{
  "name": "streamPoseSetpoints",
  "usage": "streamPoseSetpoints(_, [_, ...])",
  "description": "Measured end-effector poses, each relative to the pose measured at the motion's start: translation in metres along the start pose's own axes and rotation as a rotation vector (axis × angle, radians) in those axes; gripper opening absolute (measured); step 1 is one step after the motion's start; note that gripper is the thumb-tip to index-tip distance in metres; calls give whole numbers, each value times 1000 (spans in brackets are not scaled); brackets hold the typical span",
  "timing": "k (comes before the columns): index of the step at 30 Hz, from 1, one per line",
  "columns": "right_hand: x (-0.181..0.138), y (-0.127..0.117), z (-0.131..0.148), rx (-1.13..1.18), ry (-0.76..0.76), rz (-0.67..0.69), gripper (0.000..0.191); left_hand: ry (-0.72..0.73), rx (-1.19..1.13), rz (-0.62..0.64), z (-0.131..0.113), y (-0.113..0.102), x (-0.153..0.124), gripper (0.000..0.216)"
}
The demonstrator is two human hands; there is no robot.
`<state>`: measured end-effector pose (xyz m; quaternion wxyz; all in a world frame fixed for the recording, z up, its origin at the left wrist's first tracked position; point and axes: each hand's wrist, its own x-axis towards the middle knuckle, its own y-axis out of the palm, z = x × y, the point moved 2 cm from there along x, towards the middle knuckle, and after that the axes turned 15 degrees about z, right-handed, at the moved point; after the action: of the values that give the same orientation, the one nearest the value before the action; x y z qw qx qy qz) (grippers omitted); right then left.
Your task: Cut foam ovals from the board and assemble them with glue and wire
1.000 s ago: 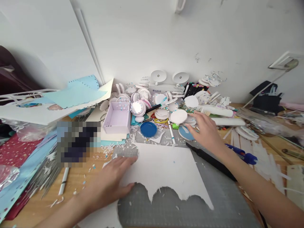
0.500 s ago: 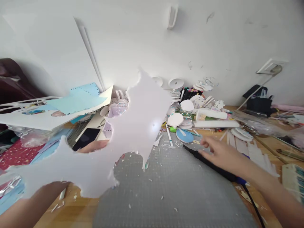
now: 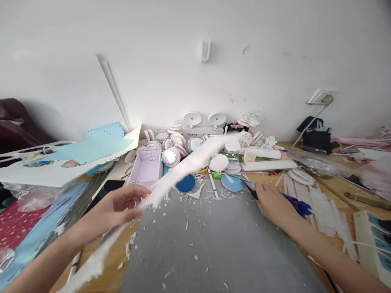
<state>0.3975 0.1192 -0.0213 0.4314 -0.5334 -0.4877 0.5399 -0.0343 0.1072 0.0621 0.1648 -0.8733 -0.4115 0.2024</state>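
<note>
white sheet (image 3: 186, 165) is in the left hand (image 3: 125, 203), pinched between thumb and fingers, lifted off the gray mat (image 3: 214, 244) and seen nearly edge-on, slanting from lower left up toward the pile at the back; its edges are ragged and blurred. right hand (image 3: 271, 199) is at the right side of the mat, fingers curled over a black tool (image 3: 251, 189) and touching it (most of the tool is hidden under the hand, so can't tell if it's actually gripped). just beside that hand: light blue disc (image 3: 232, 183) toward the back, dark blue tool (image 3: 296, 204) to the right, then white strips (image 3: 325, 211) laid on the wooden surface (image 3: 336, 199). back of mat has a blue round lid (image 3: 185, 184), partly behind the sheet, and a white marker (image 3: 213, 183). lilac box (image 3: 146, 167) sits behind the left hand, white discs (image 3: 218, 162) heaped to its right, twin-lamp unit (image 3: 201, 130) behind them against the wall. small white scraps dot the mat.
</note>
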Motion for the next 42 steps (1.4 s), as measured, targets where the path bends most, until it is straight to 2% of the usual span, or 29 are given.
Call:
streamPoseSetpoints(3, [1,-12,0,103,-86,-72,11,25,335,-58,4,15,-3,38])
streamPoseSetpoints(7, [1,-31,2,252,-161,-125,11,79,609,24,13,51,-18,49])
streamPoseSetpoints(11, [11,-37,17,328,-183,-72,10,76,670,127,24,82,-35,57])
streamPoseSetpoints(15, [30,-23,52,335,-220,50,14,91,673,151,26,101,-43,60])
streamPoseSetpoints(20, [55,-9,86,344,-247,177,27,129,713,91,18,110,-41,55])
streamPoseSetpoints(25, [59,-17,80,401,-252,230,27,135,799,59,22,115,-27,54])
streamPoseSetpoints(28, [41,-27,67,458,-249,241,23,148,839,67,23,119,-15,47])
streamPoseSetpoints(33, [-17,-38,63,575,-334,250,22,222,931,111,16,118,-1,28])
streamPoseSetpoints(35, [-38,-33,72,773,-446,393,24,257,954,85,12,117,1,30])
streamPoseSetpoints(38, [-50,-12,89,1099,-640,756,29,332,963,132,9,123,-2,28])
streamPoseSetpoints(39, [-47,-5,92,1170,-642,738,29,353,968,163,9,126,-4,26])
streamPoseSetpoints(42, [-26,10,90,1244,-512,471,35,364,996,210,12,135,-8,27])
